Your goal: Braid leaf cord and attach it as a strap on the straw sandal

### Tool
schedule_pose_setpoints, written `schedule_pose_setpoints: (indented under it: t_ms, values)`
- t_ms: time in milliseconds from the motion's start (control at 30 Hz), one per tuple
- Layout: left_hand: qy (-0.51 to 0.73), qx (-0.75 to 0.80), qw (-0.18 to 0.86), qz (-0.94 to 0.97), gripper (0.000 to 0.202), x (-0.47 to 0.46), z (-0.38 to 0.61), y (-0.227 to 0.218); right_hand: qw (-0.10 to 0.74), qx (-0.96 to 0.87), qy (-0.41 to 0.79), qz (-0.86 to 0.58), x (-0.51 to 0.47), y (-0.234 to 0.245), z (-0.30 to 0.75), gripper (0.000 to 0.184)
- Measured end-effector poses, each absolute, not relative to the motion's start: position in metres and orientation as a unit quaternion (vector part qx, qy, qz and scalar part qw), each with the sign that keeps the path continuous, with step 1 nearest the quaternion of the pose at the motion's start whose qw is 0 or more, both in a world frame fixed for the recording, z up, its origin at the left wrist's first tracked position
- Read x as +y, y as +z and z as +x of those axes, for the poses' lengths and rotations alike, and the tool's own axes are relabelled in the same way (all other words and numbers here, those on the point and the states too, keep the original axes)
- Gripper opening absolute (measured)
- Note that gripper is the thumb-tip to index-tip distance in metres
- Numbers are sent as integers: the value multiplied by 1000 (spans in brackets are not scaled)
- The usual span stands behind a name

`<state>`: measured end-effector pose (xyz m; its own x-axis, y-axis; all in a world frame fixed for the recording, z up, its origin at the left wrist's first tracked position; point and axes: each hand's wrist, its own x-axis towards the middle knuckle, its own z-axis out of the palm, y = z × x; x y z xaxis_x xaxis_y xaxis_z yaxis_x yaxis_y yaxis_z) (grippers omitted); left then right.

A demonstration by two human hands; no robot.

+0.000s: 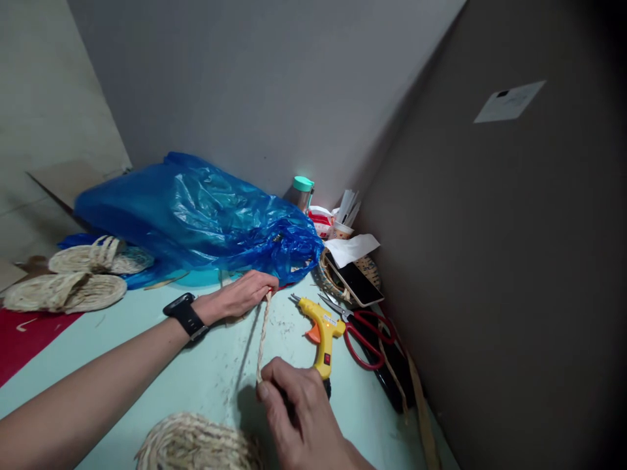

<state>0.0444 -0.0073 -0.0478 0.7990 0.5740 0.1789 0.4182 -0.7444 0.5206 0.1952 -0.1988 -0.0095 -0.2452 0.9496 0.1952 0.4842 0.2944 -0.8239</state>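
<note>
A thin braided straw cord (264, 333) is stretched between my two hands above the pale green tabletop. My left hand (249, 292), with a black watch on its wrist, is closed at the cord's far end, beside the blue bag; its fingertips are partly hidden. Nearer to me, my right hand (298, 405) pinches the cord between thumb and forefinger. A yellow glue gun (323, 329) lies just right of the cord. At the bottom edge sits a woven straw piece (196, 444), partly cut off by the frame.
A large blue plastic bag (210, 209) fills the back. Straw sandals (68, 292) lie at the left on a red sheet (29, 339). To the right are red-handled scissors (365, 336), a phone (356, 282) on a woven basket (326, 274), and a green-lidded bottle (302, 189).
</note>
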Motion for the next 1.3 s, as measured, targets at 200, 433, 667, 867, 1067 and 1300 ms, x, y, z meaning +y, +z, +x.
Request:
schedule_pose_setpoints:
  t_ms: [200, 433, 667, 867, 1067, 1300]
  values:
    - [171, 304, 249, 903, 29, -5, 45, -51, 296, -792, 267, -462, -204, -39, 186, 21]
    - [147, 308, 285, 896, 25, -9, 52, -35, 296, -797, 216, -480, -204, -25, 193, 11]
    - [139, 293, 349, 879, 49, -13, 31, 12, 382, -748, 278, -467, -200, 3, 203, 20]
    - [328, 430, 304, 785, 36, -56, -1, 39, 423, -709, 295, -481, -197, 4, 208, 24]
    - [330, 411, 649, 549, 35, -132, 13, 24, 397, -722, 333, -458, -199, -5, 200, 23]
    - [347, 407, 740, 408, 21, -150, 26, 19, 323, -754, 364, -442, -201, -11, 195, 19]
